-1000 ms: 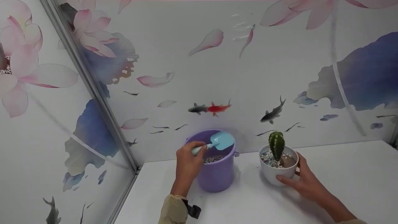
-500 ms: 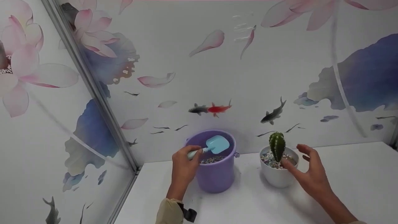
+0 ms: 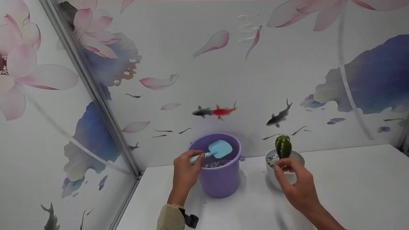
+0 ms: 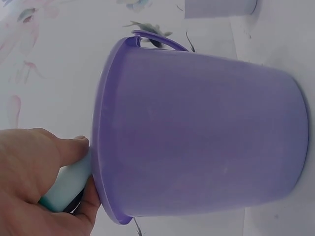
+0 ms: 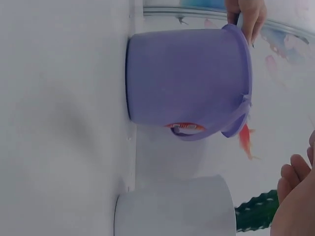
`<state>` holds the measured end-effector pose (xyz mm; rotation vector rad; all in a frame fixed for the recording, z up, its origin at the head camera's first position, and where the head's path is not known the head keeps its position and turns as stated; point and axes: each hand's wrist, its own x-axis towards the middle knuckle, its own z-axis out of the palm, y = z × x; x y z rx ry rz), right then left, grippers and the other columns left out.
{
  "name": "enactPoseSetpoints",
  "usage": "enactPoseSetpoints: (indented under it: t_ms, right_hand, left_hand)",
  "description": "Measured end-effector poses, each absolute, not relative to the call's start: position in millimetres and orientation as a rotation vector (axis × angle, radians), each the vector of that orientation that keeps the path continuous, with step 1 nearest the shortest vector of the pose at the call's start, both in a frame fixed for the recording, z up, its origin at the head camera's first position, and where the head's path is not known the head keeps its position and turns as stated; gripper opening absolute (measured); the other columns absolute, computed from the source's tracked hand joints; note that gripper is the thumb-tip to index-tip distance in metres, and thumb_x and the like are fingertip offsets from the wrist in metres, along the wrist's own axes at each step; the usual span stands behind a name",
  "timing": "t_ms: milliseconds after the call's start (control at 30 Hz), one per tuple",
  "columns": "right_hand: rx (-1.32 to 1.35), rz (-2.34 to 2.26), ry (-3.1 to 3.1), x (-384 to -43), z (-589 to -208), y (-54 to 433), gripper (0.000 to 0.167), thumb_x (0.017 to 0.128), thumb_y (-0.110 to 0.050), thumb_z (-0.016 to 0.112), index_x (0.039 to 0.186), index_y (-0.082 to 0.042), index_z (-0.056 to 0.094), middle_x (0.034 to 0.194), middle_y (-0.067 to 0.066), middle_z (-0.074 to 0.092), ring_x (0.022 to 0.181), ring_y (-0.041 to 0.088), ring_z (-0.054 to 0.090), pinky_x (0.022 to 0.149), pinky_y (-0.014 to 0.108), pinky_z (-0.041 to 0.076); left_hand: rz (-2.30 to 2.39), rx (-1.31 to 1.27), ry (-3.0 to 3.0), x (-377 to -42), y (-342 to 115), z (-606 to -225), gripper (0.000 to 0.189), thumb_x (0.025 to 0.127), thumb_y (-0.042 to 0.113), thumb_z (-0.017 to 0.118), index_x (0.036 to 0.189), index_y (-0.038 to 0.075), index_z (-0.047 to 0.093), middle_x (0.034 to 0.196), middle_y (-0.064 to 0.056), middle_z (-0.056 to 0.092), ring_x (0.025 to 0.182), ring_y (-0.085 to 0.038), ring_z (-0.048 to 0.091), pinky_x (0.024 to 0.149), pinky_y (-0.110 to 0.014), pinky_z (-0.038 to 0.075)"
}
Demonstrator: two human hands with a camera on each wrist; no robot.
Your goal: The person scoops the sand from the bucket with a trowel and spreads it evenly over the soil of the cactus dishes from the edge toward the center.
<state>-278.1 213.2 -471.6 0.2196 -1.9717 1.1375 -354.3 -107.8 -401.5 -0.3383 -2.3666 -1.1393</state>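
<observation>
My left hand (image 3: 184, 172) grips the pale handle of a small blue toy shovel (image 3: 221, 149), whose blade sits over the mouth of a purple bucket (image 3: 220, 183). Gravel (image 3: 218, 164) lies inside the bucket. In the left wrist view the shovel handle (image 4: 73, 184) shows between thumb and fingers, right at the bucket rim; the blade is hidden. To the right, a green cactus (image 3: 283, 146) stands in a white pot (image 3: 271, 178) with pebbles around it. My right hand (image 3: 300, 190) is over the pot's near rim, fingers bent, thumb and index tips close together; nothing shows between them.
Both containers stand on a white table (image 3: 354, 179) near the back wall (image 3: 166, 48), which is printed with flowers and fish. A metal corner strip (image 3: 92, 86) runs down the left. The bucket's purple handle (image 5: 216, 125) hangs at its side.
My right hand has let go of the pot's side, opened, and moved left over its near rim. The left hand has shifted the shovel slightly left and down over the bucket.
</observation>
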Motion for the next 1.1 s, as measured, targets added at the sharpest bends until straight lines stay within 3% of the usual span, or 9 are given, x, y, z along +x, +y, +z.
enactPoseSetpoints:
  t_ms: [333,500,667,933,1100]
  right_hand:
    - [0.342,1.369,-2.06,-297.6,-477.4,182.9,0.023,0.104,-0.013,0.074,0.126,-0.016,0.072,0.121,-0.01,0.074,0.119,0.008,0.069,0.098,0.016,0.055]
    - [0.372,1.437,-2.094,-313.9,-470.1,170.1,0.029,0.106,-0.022,0.073,0.135,-0.018,0.068,0.131,-0.007,0.072,0.127,0.012,0.066,0.105,0.026,0.056]
    - [0.38,1.524,-2.09,-325.0,-465.6,157.5,0.038,0.106,-0.019,0.072,0.143,-0.014,0.064,0.141,-0.001,0.068,0.136,0.019,0.062,0.112,0.04,0.054]
    - [0.406,1.585,-2.098,-335.9,-466.7,136.9,0.058,0.107,-0.022,0.072,0.158,-0.005,0.05,0.159,0.013,0.055,0.151,0.035,0.05,0.12,0.058,0.047]
    - [0.366,1.605,-2.117,-342.6,-465.7,127.4,0.071,0.109,-0.034,0.068,0.166,-0.005,0.037,0.169,0.016,0.042,0.16,0.035,0.038,0.127,0.06,0.037]
  left_hand:
    - [-1.093,-0.334,-2.41,-354.3,-114.1,-402.0,0.016,0.101,0.025,0.079,0.112,0.015,0.084,0.112,-0.004,0.082,0.11,-0.022,0.076,0.093,-0.043,0.063]
    - [-1.081,-0.342,-2.442,-353.7,-115.2,-399.3,0.013,0.101,0.022,0.079,0.111,0.014,0.083,0.112,-0.004,0.081,0.109,-0.023,0.075,0.093,-0.044,0.063]
    - [-1.059,-0.364,-2.461,-354.0,-115.6,-396.8,0.013,0.102,0.021,0.078,0.111,0.013,0.082,0.111,-0.004,0.081,0.111,-0.025,0.074,0.097,-0.046,0.061]
    - [-1.044,-0.367,-2.454,-352.9,-113.6,-396.6,0.011,0.1,0.018,0.079,0.11,0.012,0.082,0.109,-0.005,0.079,0.104,-0.022,0.073,0.092,-0.044,0.062]
    - [-0.972,-0.385,-2.455,-354.1,-109.4,-396.8,0.012,0.099,0.016,0.081,0.109,0.009,0.081,0.109,-0.01,0.078,0.102,-0.024,0.073,0.089,-0.042,0.064]
